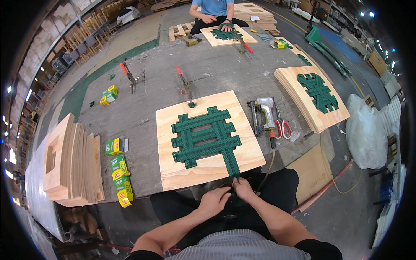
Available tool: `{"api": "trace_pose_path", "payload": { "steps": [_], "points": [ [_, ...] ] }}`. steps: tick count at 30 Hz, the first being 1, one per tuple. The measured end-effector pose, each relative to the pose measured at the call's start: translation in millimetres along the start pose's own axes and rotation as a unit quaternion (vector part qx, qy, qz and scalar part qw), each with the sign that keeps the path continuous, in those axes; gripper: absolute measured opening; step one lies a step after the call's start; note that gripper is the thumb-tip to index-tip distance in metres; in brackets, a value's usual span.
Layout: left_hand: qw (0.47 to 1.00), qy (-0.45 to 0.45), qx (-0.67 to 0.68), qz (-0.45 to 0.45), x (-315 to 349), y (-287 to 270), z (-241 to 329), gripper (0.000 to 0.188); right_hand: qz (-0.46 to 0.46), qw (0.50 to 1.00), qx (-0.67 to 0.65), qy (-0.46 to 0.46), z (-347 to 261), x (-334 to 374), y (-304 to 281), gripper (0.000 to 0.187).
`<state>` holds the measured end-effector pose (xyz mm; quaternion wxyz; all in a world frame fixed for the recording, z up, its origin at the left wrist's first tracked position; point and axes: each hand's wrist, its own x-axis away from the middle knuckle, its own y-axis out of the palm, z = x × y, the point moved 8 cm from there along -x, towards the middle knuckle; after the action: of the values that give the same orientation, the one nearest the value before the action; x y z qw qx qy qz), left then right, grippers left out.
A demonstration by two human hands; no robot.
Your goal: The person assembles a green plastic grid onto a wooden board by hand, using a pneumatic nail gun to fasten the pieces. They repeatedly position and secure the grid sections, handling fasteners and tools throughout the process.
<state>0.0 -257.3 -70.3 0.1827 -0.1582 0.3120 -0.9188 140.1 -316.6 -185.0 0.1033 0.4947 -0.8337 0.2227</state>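
A square plywood panel lies in front of me at the table's near edge. Dark green webbing straps cross over its middle opening, two one way and three the other. One green strap runs past the panel's near edge toward my lap. My right hand pinches that strap just off the edge. Close beside it, my left hand has its fingers curled; what they hold, if anything, is hidden. Black trousers behind the hands hide where the strap's lower end goes.
Right of the panel lie a staple gun with its hose and red-handled scissors. Staple boxes and stacked wooden frames stand left. Red-handled pliers lie beyond. Another stack of panels is right; a co-worker sits opposite.
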Motion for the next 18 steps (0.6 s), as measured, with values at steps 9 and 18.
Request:
{"api": "trace_pose_path", "payload": {
  "steps": [9,18],
  "points": [
    [0.983,-0.092,0.158,0.014,-82.3,40.1,-45.4,0.065,-0.088,0.988,-0.120,0.049,3.9,-11.8,5.2,0.019],
    [0.994,0.006,0.105,-0.010,-100.6,41.5,-54.0,0.050,-0.111,0.982,-0.079,0.128,-15.4,1.1,1.7,0.025]
  ]
}}
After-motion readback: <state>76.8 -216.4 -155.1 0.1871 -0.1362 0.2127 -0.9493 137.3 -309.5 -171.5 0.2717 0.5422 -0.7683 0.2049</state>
